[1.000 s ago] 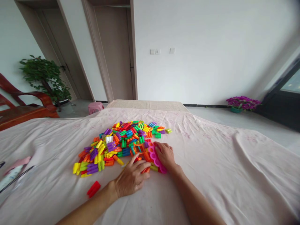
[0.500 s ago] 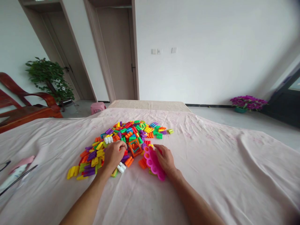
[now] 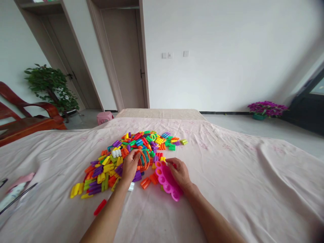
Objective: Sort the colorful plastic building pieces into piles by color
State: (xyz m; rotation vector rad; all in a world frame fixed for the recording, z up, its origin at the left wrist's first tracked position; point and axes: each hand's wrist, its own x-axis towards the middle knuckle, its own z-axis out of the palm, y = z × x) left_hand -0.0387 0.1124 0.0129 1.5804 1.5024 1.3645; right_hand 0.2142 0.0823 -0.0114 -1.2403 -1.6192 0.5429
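Note:
A large pile of colorful plastic pieces (image 3: 108, 167) lies on the pink patterned cloth (image 3: 227, 175). At its near side my left hand (image 3: 131, 165) has its fingers closed on an orange frame (image 3: 144, 160), which is tilted and somewhat blurred. Teal shows inside the frame. My right hand (image 3: 179, 171) grips a bright pink piece with a row of round holes (image 3: 167, 182), to the right of the pile. Orange pieces (image 3: 149, 181) lie between the two hands. A single red piece (image 3: 100, 207) rests beside my left forearm.
Glasses (image 3: 19, 198) and a white-and-pink item (image 3: 15, 192) lie at the left edge. Beyond the cloth stand a pink stool (image 3: 105, 117), a wooden armchair (image 3: 32, 121), a green plant (image 3: 49, 84) and purple flowers (image 3: 268, 108).
My left hand has taken hold of the orange frame, which was lying in the pile, and tilted it. A red piece now lies near my left forearm. The pink piece has shifted slightly nearer.

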